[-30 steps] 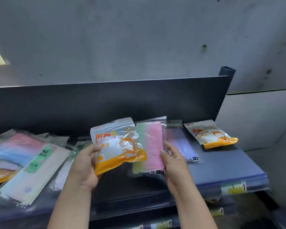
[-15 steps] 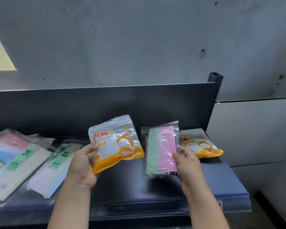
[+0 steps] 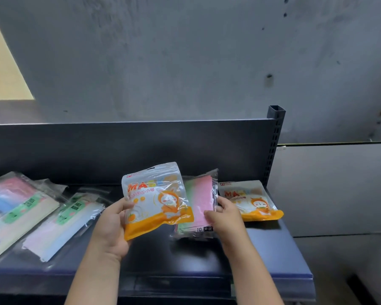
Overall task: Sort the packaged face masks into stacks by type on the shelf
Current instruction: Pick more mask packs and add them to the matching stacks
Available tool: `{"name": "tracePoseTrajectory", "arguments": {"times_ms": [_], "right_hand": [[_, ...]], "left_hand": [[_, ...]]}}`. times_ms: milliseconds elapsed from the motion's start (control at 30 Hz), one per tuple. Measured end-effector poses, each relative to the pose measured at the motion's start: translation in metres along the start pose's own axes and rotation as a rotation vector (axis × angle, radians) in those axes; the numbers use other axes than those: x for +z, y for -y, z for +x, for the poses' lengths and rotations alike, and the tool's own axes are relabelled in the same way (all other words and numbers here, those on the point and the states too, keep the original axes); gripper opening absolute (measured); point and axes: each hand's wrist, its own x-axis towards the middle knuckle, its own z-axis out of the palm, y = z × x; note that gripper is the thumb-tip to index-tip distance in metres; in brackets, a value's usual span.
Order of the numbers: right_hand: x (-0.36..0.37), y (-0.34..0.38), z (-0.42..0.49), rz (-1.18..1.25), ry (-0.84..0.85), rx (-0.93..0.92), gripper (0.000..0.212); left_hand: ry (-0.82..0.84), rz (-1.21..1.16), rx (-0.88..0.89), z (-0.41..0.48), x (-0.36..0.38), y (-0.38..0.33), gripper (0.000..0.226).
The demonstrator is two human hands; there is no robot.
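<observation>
Dark metal shelf point(image 3: 185, 256) against a bare concrete wall point(image 3: 185, 62), pastel packs point(image 3: 59, 225) lying at its left end. Left hand point(image 3: 111, 227) grips an orange cartoon pack point(image 3: 156, 201) by its lower left edge, held up over the shelf. Right hand point(image 3: 226, 216) pinches the pink-green pack point(image 3: 199, 201) (a second orange pack point(image 3: 251, 201) lies just beyond, far right).

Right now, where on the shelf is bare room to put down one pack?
Free: the dark shelf middle below the held orange pack, between the FACE MASK pack and the pink-green pack; also the front strip before the lying orange pack. Crowded: the left end, where packs overlap.
</observation>
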Motion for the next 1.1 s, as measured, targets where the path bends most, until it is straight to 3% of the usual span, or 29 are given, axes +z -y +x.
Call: {"name": "tracePoseTrajectory", "arguments": {"times_ms": [233,500,700,833,900,1000,1100], "right_hand": [[0.012,-0.003,0.011,-0.048,-0.078,-0.031,0.052],[0.029,-0.001,0.011,-0.484,-0.243,-0.186,0.066],[0.035,-0.006,0.007,-0.675,-0.376,-0.256,0.057],[0.035,-0.008,0.012,-0.728,-0.346,-0.286,0.038],[0.034,-0.009,0.013,-0.879,-0.213,-0.269,0.033],[0.035,-0.014,0.012,-0.980,-0.025,-0.238,0.043],[0.039,-0.019,0.011,-0.951,-0.097,-0.234,0.058]], "left_hand": [[0.021,0.017,0.012,0.008,-0.001,-0.008,0.036],[0.051,0.046,-0.014,0.024,-0.003,-0.013,0.033],[0.088,0.078,-0.040,0.035,0.005,-0.015,0.026],[0.119,0.099,-0.073,0.039,0.015,-0.010,0.023],[0.119,0.104,-0.098,0.041,0.018,-0.007,0.023],[0.070,0.078,-0.141,0.047,0.016,-0.008,0.025],[0.002,0.034,-0.162,0.054,0.011,-0.012,0.041]]}}
